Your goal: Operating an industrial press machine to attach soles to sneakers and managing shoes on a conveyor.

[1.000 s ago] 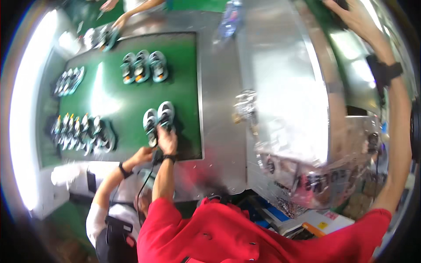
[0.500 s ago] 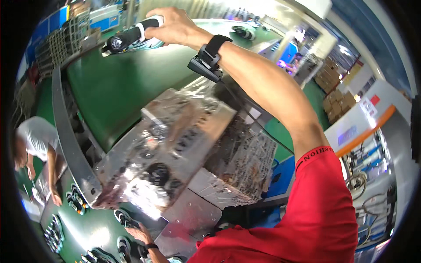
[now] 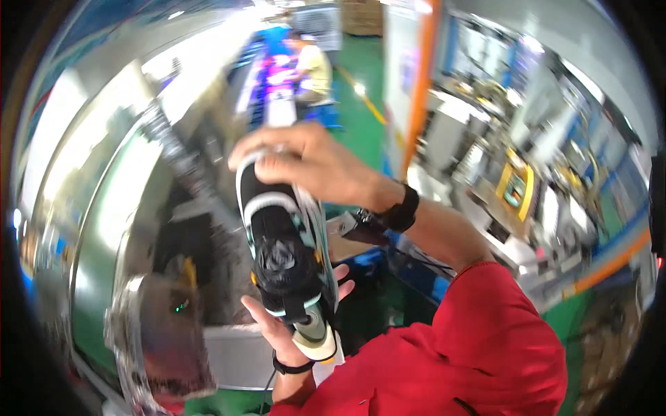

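One shoe (image 3: pixel 277 229) clear to count, near centre, toe pointing far; cannot tell if another lies under it. Right hand (image 3: pixel 312 159): grip closed over the toe. Left hand (image 3: pixel 281 340): grip spread wide about the heel end, contact hidden. Far right, one yellow-edged tray (image 3: pixel 529 191), blurred teal item (image 3: pixel 515 191) inside. Shoe's upper black, white-banded, heel rounded and pale

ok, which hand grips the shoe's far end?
The right hand, closed over the far end of the shoe; the left hand is open under the near end.
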The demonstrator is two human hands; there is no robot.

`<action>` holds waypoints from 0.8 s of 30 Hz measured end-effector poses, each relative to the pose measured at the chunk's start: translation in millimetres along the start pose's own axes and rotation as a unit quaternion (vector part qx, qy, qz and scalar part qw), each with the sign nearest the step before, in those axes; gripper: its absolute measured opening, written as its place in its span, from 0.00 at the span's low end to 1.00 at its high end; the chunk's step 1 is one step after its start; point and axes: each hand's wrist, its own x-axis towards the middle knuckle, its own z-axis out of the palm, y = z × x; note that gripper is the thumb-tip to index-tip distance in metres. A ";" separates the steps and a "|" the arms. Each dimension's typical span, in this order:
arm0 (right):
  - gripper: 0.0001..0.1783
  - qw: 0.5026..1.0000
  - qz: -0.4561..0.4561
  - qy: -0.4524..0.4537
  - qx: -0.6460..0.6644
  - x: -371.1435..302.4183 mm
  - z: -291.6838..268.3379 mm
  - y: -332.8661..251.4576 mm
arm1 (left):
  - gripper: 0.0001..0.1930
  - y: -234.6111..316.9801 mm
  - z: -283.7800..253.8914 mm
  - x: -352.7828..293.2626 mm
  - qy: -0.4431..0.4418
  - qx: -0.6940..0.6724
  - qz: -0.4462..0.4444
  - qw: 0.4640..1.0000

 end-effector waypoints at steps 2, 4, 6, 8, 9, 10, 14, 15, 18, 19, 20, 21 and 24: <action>0.15 0.997 0.064 -0.003 -0.040 -68.6 -52.2 0.1 | 0.49 -46.3 17.7 34.2 -0.075 0.067 -0.087 0.991; 0.18 0.962 0.220 0.141 -0.077 -134.1 -91.0 -6.1 | 0.42 -99.5 17.2 55.0 -0.073 0.051 -0.120 0.989; 0.22 0.930 0.219 0.255 -0.150 -213.0 -131.7 -11.9 | 0.35 -150.2 21.5 75.6 0.008 0.103 -0.138 0.985; 0.32 0.915 0.227 0.332 -0.004 -283.7 -159.9 -29.2 | 0.25 -202.8 12.9 111.2 -0.006 0.149 -0.112 0.982; 0.37 0.903 0.237 0.354 0.065 -317.5 -167.8 -40.3 | 0.23 -233.4 5.8 125.6 -0.054 0.343 -0.063 0.936; 0.41 0.888 0.241 0.366 0.138 -342.2 -174.6 -52.4 | 0.21 -259.7 6.9 135.5 -0.100 0.523 -0.004 0.847; 0.44 0.798 0.295 0.500 -0.162 -434.3 -211.9 -54.8 | 0.27 -392.5 29.8 152.6 -0.036 0.396 -0.199 0.895; 0.42 0.760 0.307 0.549 -0.161 -458.2 -224.4 -55.9 | 0.29 -423.2 26.9 155.2 -0.094 0.397 -0.214 0.887; 0.35 0.675 0.276 0.679 -0.086 -535.9 -257.1 -68.1 | 0.32 -497.6 31.9 172.1 -0.146 0.335 -0.357 0.859; 0.35 0.654 0.279 0.695 -0.108 -546.6 -265.5 -82.7 | 0.33 -527.2 16.7 186.4 -0.182 0.424 -0.308 0.832; 0.35 0.628 0.282 0.714 -0.130 -555.3 -272.1 -98.5 | 0.34 -550.9 11.2 207.4 -0.215 0.496 -0.290 0.790; 0.33 0.613 0.267 0.727 -0.156 -562.9 -277.4 -108.3 | 0.36 -581.8 -5.7 230.0 -0.188 0.507 -0.295 0.788; 0.32 0.574 0.262 0.738 -0.241 -586.3 -291.3 -134.4 | 0.40 -663.1 -33.7 297.4 -0.181 0.602 -0.282 0.725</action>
